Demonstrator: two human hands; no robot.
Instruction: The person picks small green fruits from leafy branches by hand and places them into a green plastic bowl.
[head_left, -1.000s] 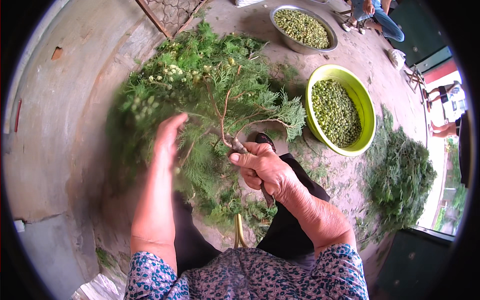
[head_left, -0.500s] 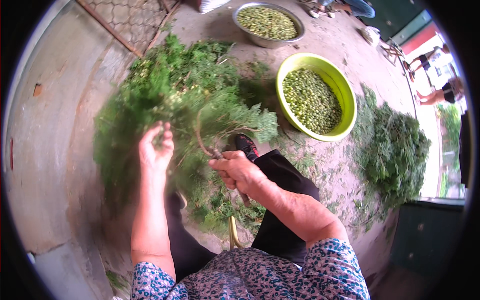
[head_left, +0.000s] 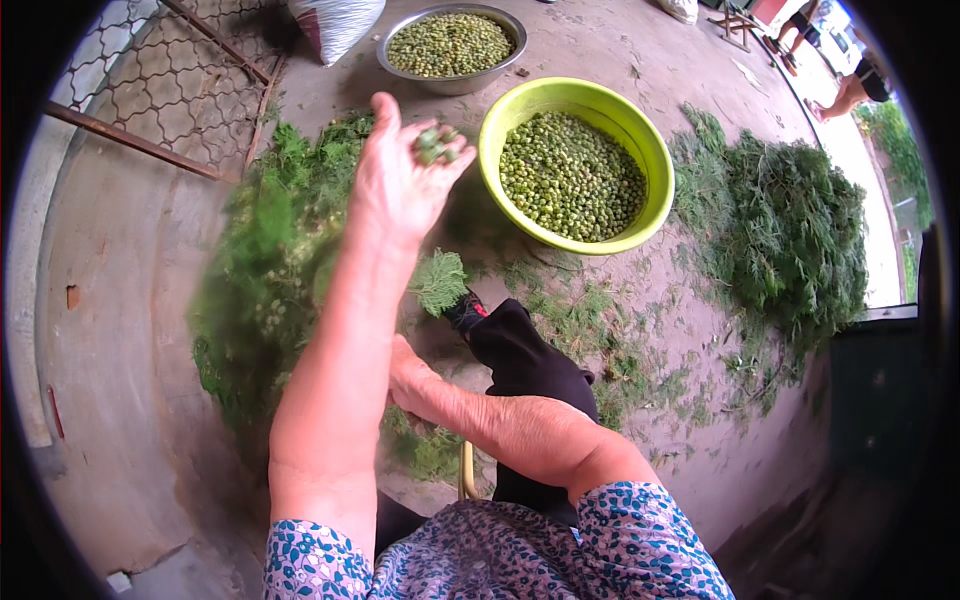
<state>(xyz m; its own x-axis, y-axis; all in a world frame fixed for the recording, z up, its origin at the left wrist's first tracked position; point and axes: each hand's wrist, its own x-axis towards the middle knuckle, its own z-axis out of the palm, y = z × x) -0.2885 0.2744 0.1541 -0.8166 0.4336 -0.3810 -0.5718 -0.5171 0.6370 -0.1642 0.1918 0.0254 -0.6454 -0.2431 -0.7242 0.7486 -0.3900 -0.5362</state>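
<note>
My left hand (head_left: pixel 395 185) is stretched forward near the left rim of the lime-yellow basin (head_left: pixel 660 190), thumb raised. A few small green seed cones (head_left: pixel 436 146) lie in its slightly curled fingers. Plenty of similar round green cones (head_left: pixel 570 175) fill the basin. My right hand (head_left: pixel 402 372) passes beneath my left forearm, which hides its fingers and anything in them. Beside that forearm a feathery green sprig (head_left: pixel 438 283) shows, close to my shoe. A heap of leafy evergreen branches (head_left: pixel 265 255), partly blurred, spreads to the left of my arms.
A metal bowl (head_left: pixel 450 80) of green cones stands behind the basin, with a white sack (head_left: pixel 338 25) to its left. Another pile of evergreen branches (head_left: pixel 790 230) lies at right. Leaf scraps (head_left: pixel 610 340) litter the floor. Other people's legs (head_left: pixel 840 92) appear far right.
My left hand has gone from the branch heap forward and right towards the basin, carrying green cones. My right hand, earlier gripping a branch's stem, has shifted left under my left forearm.
</note>
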